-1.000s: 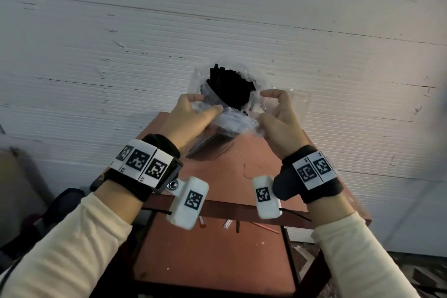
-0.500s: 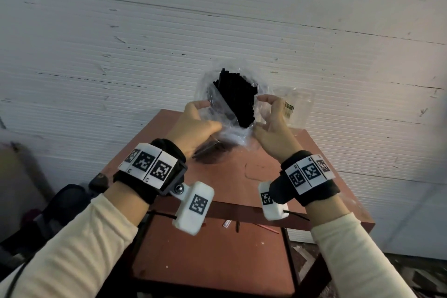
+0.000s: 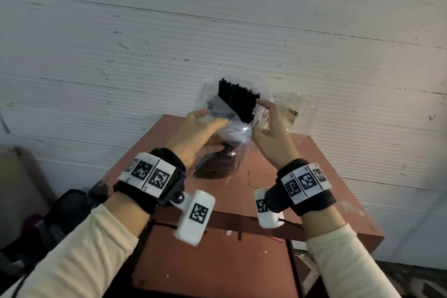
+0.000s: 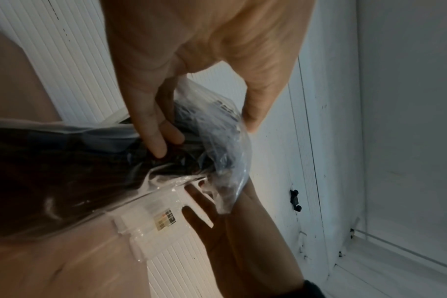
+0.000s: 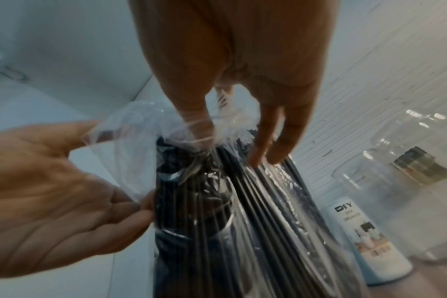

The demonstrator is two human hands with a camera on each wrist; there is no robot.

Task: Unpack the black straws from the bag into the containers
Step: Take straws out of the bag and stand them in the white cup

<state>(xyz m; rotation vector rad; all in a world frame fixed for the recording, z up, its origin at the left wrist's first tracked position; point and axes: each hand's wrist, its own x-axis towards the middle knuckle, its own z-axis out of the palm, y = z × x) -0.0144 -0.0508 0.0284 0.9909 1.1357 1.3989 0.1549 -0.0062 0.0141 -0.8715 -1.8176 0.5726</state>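
Observation:
A clear plastic bag (image 3: 235,129) full of black straws (image 3: 238,99) is held upright above the red-brown table (image 3: 314,167). My left hand (image 3: 212,118) grips the bag's left side, fingers and thumb curled around it (image 4: 204,137). My right hand (image 3: 258,116) pinches the film at the bag's open mouth, thumb inside and fingers against the straws (image 5: 230,147). The straw tips stick out of the mouth. Clear containers (image 3: 298,113) stand at the table's far right corner; one carries a printed label (image 5: 365,242). The bag's lower end is hidden behind my left hand.
A white ribbed wall (image 3: 217,31) rises right behind the table. Small bits of litter (image 3: 232,232) lie on the lower shelf under the table's front edge. Dark bags (image 3: 60,213) sit on the floor at the left.
The bag's mouth has been worked wider and the straw tips show more. My right hand's fingers have stretched out along the bag. The containers came into view on the right.

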